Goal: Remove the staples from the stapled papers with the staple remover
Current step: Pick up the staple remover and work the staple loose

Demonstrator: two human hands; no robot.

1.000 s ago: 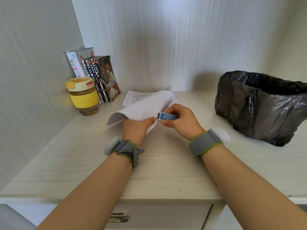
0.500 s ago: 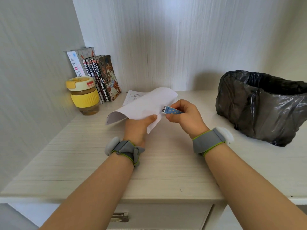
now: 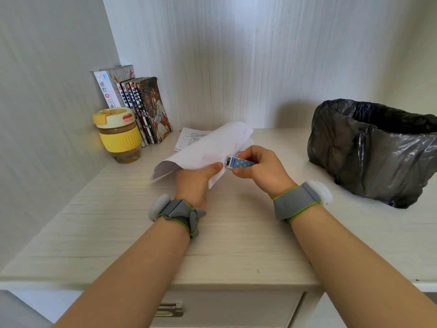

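- Papers (image 3: 203,150) are gripped by the left hand (image 3: 196,178).
- The remover (image 3: 238,162) is pinched in the right hand (image 3: 262,171), set at the paper's edge.
- Staples along the edge appear unremoved.

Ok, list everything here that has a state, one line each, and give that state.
Stapled papers: lifted off the desk, curled, held by the left hand.
Staple remover: pinched in the right hand, its metal tip at the paper's edge.
Second paper stack: lying flat on the desk.
Cup: upright, lid closed.
Books: standing, leaning.
Bin bag: open at top.
Drawer: shut.
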